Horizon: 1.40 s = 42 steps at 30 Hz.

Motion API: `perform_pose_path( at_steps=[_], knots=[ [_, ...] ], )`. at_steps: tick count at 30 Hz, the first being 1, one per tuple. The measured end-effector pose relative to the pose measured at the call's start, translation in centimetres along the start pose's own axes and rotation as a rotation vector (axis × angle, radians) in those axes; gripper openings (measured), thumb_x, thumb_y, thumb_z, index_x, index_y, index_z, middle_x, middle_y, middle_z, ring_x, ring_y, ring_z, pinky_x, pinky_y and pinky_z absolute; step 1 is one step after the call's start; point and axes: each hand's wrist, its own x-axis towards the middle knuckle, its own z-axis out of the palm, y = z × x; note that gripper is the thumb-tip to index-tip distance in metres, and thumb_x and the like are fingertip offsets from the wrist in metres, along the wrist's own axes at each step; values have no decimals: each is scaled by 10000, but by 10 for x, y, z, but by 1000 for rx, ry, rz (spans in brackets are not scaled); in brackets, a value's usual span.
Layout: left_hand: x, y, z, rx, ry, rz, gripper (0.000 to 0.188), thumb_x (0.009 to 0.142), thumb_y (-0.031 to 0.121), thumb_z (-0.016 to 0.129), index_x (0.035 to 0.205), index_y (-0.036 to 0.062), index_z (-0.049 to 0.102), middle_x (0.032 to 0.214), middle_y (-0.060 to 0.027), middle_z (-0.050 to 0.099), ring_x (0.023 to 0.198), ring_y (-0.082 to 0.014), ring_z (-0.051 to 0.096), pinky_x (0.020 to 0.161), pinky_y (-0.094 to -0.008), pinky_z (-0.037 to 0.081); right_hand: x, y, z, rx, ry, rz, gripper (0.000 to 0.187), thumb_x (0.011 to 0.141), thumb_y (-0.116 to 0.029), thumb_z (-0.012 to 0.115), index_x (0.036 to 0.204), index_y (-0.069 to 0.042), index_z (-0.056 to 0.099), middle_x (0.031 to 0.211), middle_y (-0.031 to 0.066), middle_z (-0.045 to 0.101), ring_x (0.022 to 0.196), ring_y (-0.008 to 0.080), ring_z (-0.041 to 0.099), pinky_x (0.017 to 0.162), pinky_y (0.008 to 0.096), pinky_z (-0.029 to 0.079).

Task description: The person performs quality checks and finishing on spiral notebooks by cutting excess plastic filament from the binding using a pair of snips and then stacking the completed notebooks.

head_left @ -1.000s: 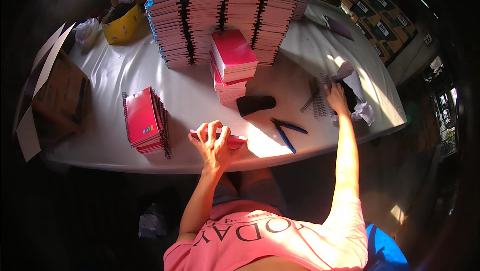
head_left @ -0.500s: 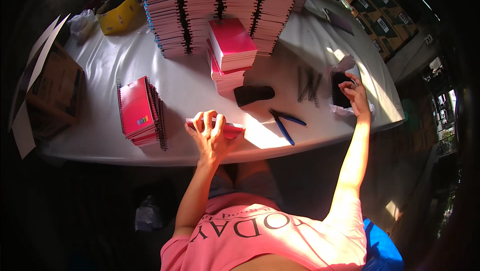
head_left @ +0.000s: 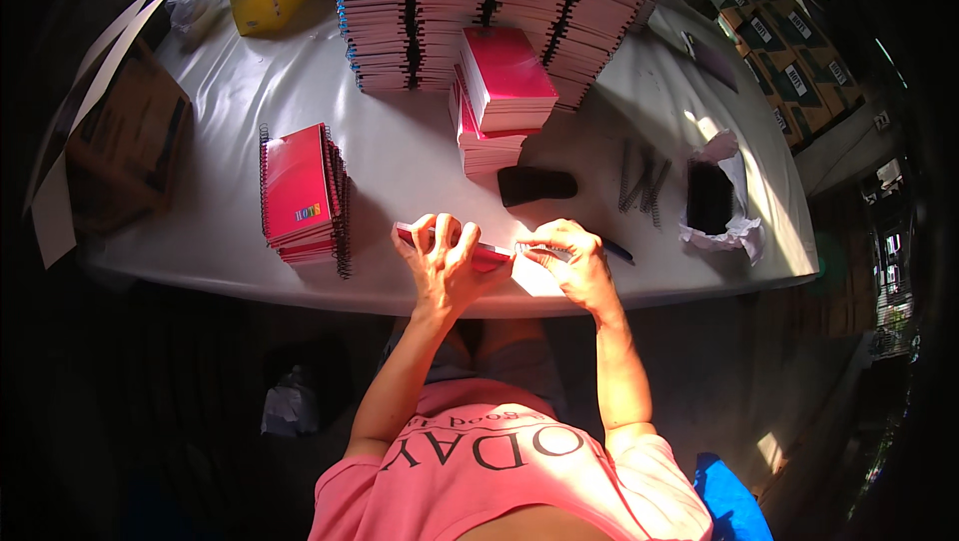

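Observation:
My left hand (head_left: pixel 445 259) grips a small red-covered notebook (head_left: pixel 491 258) on edge near the table's front, fingers over its top. At the notebook's right end, my right hand (head_left: pixel 574 263) pinches a spiral binding coil (head_left: pixel 522 247), mostly hidden by the fingers. Blue-handled pliers (head_left: pixel 618 250) lie partly hidden behind my right hand. To the left stands a stack of spiral-bound red notebooks (head_left: pixel 297 181). Ahead is a pile of red-covered notebooks (head_left: pixel 509 76) without coils showing. Several loose dark coils (head_left: pixel 644 186) lie to the right, beside an open paper-lined box (head_left: pixel 711 198) with a dark inside.
Tall stacks of spiral notebooks (head_left: pixel 450 26) with coloured covers rise at the back. A dark flat object (head_left: pixel 536 185) lies mid-table. An open cardboard box (head_left: pixel 125 141) is at the left, a yellow box (head_left: pixel 270 0) at the back left. Cartons (head_left: pixel 794 61) stand far right.
My right hand has come left from the paper-lined box to the notebook's right end, now covering most of the pliers. My left hand still holds the notebook. The whole view has shifted slightly.

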Motion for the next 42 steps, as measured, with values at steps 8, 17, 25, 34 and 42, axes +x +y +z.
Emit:
perform_pose_path(
  at_steps=[8,17,25,34,42],
  knots=[
    [-3,-1,2,-19,-57,-68,495,538,504,764,836,147,594,956,-49,493,1029,-274,437,898,-626,244,0,9,8,325,-36,86,266,695,45,742,936,-67,727,881,62,626,864,158,601,753,276,524],
    [-2,-5,3,-20,-73,-44,579,517,577,754,870,144,597,959,-50,494,1018,-271,439,907,-589,240,5,13,1,444,-280,341,210,819,7,659,1019,-46,700,808,19,630,691,88,582,655,228,495],
    [-2,-13,-3,-113,-6,28,547,569,557,759,900,148,608,924,-34,507,981,-256,453,887,-506,290,9,-12,-6,56,-176,58,422,803,-161,728,1181,-61,569,801,66,545,674,131,555,635,266,466],
    [1,-20,-6,-243,35,11,542,533,491,804,859,107,605,969,-77,486,1001,-289,444,876,-463,339,46,36,-12,-156,-90,-83,384,864,-100,608,1238,-58,535,974,113,636,858,220,602,812,321,470],
    [-4,-21,-10,-239,30,23,546,516,446,839,821,68,588,1027,-101,468,1044,-319,425,887,-461,345,58,67,-23,445,-257,237,430,688,43,643,1112,-8,593,1090,142,636,1025,193,595,901,319,462]
  ],
)
